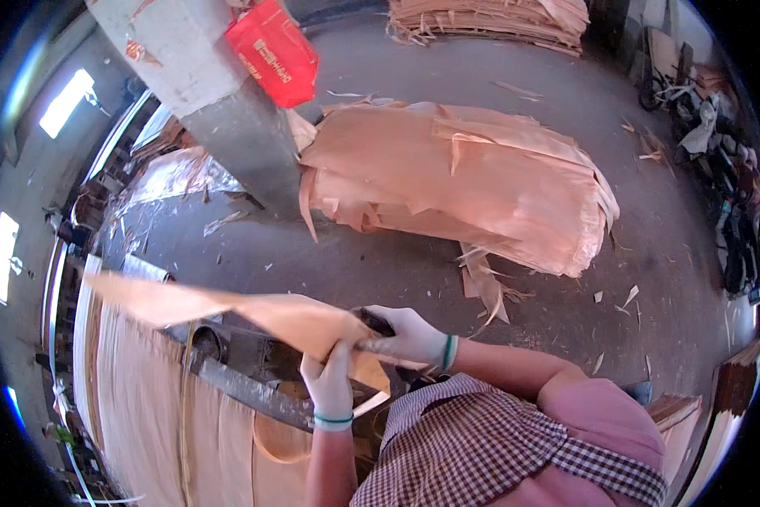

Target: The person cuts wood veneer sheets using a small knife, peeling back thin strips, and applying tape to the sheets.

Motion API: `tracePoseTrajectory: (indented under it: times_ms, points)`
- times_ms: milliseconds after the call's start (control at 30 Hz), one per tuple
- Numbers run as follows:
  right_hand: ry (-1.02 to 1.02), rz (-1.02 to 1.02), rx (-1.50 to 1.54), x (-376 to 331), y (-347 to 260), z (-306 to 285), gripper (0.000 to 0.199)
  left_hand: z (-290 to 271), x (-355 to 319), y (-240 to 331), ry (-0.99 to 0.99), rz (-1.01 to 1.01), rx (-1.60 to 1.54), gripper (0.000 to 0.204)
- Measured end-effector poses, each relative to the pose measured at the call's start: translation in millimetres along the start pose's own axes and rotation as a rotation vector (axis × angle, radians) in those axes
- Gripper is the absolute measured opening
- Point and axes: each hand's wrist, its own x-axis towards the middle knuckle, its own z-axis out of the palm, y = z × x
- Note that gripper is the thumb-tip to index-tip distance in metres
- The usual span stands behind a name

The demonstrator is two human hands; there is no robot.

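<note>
Veneer strip, probably light, bendy, easily split and best held across its width, extends between nine and ten o'clock from the left hand, its grip clamped; the right hand: grip unclear. Veneer stack lies at one o'clock.

Floor: grey | pillar: white above grey | left wall: bright windows

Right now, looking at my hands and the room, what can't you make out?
All in the head view:
- Some fingers of the left hand: hidden behind the pale sheet.
- The sheet's far left end: edges smeared by blur.
- Exactly what the right hand grips: obscured by its curled fingers.
- The rear stack: cut off by the top edge.
</note>
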Motion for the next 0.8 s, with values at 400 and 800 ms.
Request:
tracePoseTrajectory:
  times_ms: [400,800]
  points:
    - [0.756,0.579,-0.364,167,202,-280,0.021,-29,62,-97,-0.147,-0.447,-0.007,0.032]
    - [0.909,0.329,-1.105,295,273,-474,0.054,4,-49,-166,0.545,-0.673,-0.173,0.028]
